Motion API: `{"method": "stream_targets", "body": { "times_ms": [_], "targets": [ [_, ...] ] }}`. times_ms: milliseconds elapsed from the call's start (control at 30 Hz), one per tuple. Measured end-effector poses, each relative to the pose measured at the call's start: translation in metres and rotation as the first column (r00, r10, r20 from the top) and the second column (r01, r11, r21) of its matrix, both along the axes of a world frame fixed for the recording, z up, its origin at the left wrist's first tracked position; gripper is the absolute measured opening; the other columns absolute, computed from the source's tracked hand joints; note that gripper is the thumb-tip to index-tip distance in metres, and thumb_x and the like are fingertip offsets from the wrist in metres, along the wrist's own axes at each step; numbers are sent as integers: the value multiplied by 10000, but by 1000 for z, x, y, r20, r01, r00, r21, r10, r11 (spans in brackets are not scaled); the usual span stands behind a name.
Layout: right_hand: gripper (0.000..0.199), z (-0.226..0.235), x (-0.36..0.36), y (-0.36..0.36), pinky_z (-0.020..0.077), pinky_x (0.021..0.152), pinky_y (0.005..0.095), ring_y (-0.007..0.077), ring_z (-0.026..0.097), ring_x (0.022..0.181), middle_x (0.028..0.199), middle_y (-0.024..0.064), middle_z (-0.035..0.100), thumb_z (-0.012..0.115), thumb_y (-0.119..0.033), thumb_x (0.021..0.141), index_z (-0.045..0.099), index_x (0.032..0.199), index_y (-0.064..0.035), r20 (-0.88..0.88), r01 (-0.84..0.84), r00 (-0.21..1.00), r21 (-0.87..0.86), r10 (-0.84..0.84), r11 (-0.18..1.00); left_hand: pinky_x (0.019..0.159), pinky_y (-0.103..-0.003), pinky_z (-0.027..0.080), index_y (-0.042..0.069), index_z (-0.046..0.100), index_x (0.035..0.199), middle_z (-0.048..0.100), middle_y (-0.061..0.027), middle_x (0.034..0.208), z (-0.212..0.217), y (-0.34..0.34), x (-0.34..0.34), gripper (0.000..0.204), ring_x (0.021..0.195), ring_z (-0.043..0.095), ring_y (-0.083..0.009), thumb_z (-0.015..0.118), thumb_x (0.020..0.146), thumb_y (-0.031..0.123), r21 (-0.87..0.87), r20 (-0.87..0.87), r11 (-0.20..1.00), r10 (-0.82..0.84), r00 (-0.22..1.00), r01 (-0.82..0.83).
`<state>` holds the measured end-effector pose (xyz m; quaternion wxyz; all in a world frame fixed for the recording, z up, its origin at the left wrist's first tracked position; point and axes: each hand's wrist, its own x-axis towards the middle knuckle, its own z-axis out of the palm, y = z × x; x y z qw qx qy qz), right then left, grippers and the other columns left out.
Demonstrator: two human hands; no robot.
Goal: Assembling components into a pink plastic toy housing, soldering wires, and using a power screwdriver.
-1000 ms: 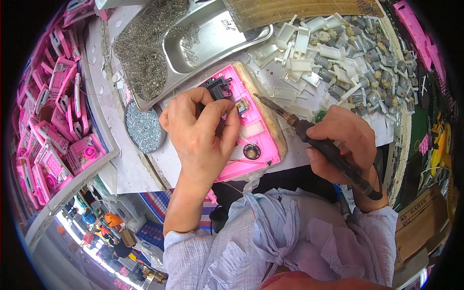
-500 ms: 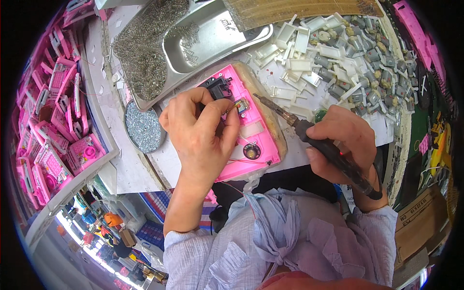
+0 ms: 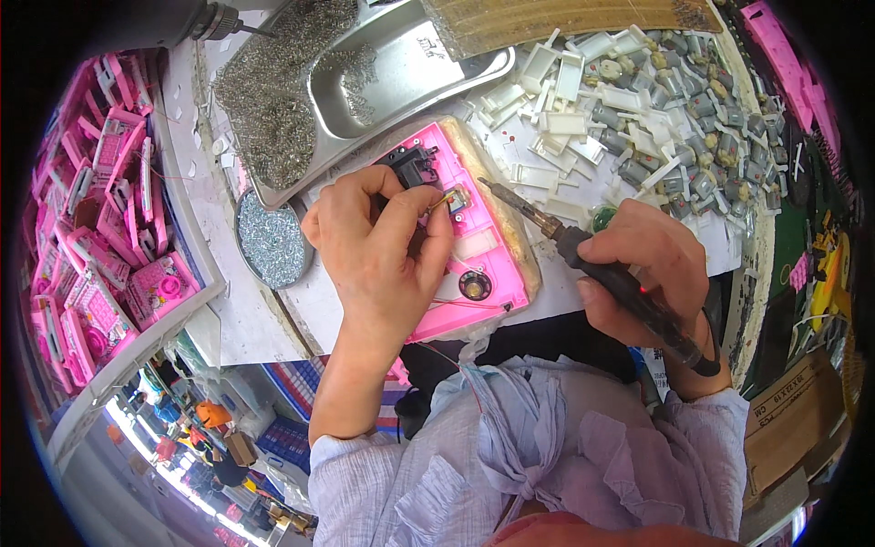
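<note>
A pink plastic toy housing (image 3: 447,319) lies open on the pale padded block, a round speaker (image 3: 475,285) and a black plastic part (image 3: 415,166) fitted in it. My left hand (image 3: 378,246) rests over its left side, thumb and forefinger pinched on a thin wire beside a small metal-edged component (image 3: 458,198). What lies under the palm is hidden. My right hand (image 3: 647,278) grips a soldering iron (image 3: 629,290) by its dark handle. The iron's tip points up and left, just right of that component and apart from it.
Loose motors with white plastic brackets (image 3: 638,118) are heaped at the back right. A metal tray (image 3: 401,73) with small metal parts and a round dish of screws (image 3: 272,239) stand left of the housing. Pink housings (image 3: 109,246) fill a bin at far left.
A grey tool with a thin metal shaft has come into view at the upper left, over the metal tray. My hands and the soldering iron have hardly moved.
</note>
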<state>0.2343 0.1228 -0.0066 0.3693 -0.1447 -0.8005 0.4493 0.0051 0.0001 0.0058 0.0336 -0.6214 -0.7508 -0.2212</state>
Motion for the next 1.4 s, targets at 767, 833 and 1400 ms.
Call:
{"method": "stream_targets", "body": {
  "times_ms": [767,833,1400],
  "targets": [
    [328,3,12,6,451,541,293,179,573,575,758,84,664,769,-20,764,660,1073,-7,-3,46,999,7,-46,999,840,-378,441,74,709,1151,677,-74,908,20,-75,-51,339,853,647,-224,804,853,204,-282,-151,952,76,986,-117],
    [335,6,15,4,459,569,283,162,583,611,799,89,675,768,-10,776,653,1091,4,10,57,998,13,-57,998,751,-336,483,61,747,999,684,-80,884,25,-75,-48,181,810,662,-208,808,832,95,-202,-124,975,74,990,-98],
    [499,38,-101,-33,545,954,304,168,691,1075,1131,115,695,708,97,875,553,1340,6,60,-4,998,-208,17,978,637,-186,487,-46,735,1021,696,-12,839,-8,-36,-29,137,728,607,-37,768,918,38,124,964,940,-39,263,-316]
  ]
}}
